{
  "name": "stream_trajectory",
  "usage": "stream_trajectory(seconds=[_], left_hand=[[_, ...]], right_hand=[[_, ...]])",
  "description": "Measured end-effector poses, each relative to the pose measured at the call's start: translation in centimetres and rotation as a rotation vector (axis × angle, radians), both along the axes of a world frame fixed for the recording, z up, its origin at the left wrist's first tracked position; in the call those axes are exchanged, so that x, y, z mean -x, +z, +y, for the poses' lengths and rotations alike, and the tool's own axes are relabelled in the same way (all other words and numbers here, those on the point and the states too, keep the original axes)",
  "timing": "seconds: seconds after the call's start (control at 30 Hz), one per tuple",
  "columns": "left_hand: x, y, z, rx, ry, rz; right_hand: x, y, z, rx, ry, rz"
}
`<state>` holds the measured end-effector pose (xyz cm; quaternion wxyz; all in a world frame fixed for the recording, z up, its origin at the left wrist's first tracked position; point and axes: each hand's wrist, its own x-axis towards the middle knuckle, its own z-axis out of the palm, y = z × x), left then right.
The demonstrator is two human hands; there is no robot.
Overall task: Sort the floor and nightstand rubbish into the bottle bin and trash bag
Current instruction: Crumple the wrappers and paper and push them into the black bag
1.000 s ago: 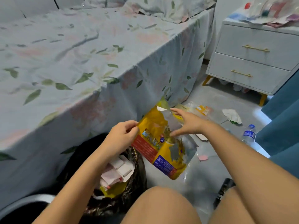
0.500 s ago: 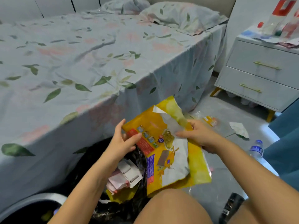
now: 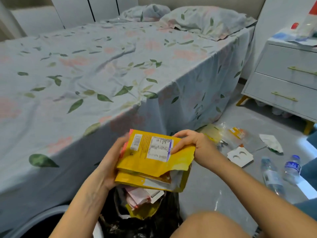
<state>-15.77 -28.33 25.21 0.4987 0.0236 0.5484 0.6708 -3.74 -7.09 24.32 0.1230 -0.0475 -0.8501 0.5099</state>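
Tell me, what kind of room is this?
A bedroom, most likely: a bed with a pillow fills most of the view, and a two-drawer nightstand stands beside it.

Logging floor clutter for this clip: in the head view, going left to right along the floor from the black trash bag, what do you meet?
Black trash bag → white card with two cut-outs → clear water bottle lying down → blue-capped water bottle.
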Motion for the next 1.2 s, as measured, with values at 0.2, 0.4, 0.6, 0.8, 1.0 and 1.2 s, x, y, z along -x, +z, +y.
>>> stream_trajectory(seconds=[0.2,0.4,0.6,0.8,1.0,1.2], left_hand=[[0.7,-0.4,-1.4,0.124,-0.091,0.279],[0.2,0.5,-0.4,0.139,-0.229,0.502],[0.0,-0.8,1.5,0.394,0.313,0.909],[-3.1,-2.0,1.4,0.146,0.170,0.158],[-3.4,-5.3,0.9,0.303,0.266,0.271],[-0.7,-9.6,-1.4,0.658,0.114,0.401]], right_hand=[[-1.1,2.3,0.7,0.198,0.331,-0.489],[-1.3,3.1,0.6,0.587,0.304,-0.738],[-0.3,1.5,-0.6,0.340,0.173,-0.622],[0.6,0.1,-1.6,0.518,-0.082,-0.472],[0.8,-0.4,-3.3,0.086,-0.082,-0.497],[-0.2,-1.3,-1.8,-0.208,0.093,-0.963]])
